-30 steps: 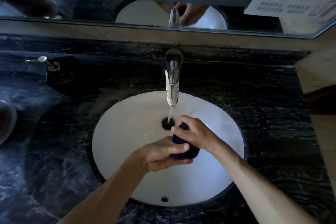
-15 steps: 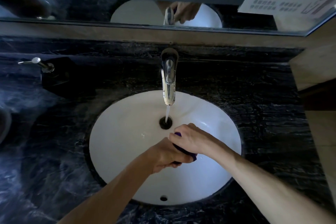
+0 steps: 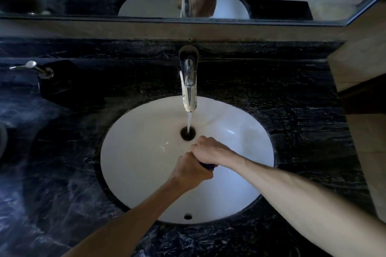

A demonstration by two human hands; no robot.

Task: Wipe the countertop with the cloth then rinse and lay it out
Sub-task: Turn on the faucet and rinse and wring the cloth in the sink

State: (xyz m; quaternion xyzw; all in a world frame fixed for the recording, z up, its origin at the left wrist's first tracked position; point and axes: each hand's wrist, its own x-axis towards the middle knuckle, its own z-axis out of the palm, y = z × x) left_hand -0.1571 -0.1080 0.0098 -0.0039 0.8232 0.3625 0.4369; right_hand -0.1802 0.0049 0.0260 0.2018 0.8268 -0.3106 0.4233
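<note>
Both fists closed on the cloth [image 3: 207, 166]: left hand [image 3: 191, 170] nearer me, right hand [image 3: 210, 150] toward the drain [image 3: 188, 132], touching. Only a purple sliver shows between them; long axis seems to run fist to fist. Grip sits mid-basin over the sink [image 3: 135, 152], just short of the tap [image 3: 189, 87] stream. Judgement: wringing. Bare table [image 3: 302, 115] right of the basin for laying out.

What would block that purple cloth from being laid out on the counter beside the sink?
Nothing visible. Both hands, left hand and right hand, clutch the cloth over the basin. The countertop on the right looks bare; a soap dispenser stands on the left.
</note>
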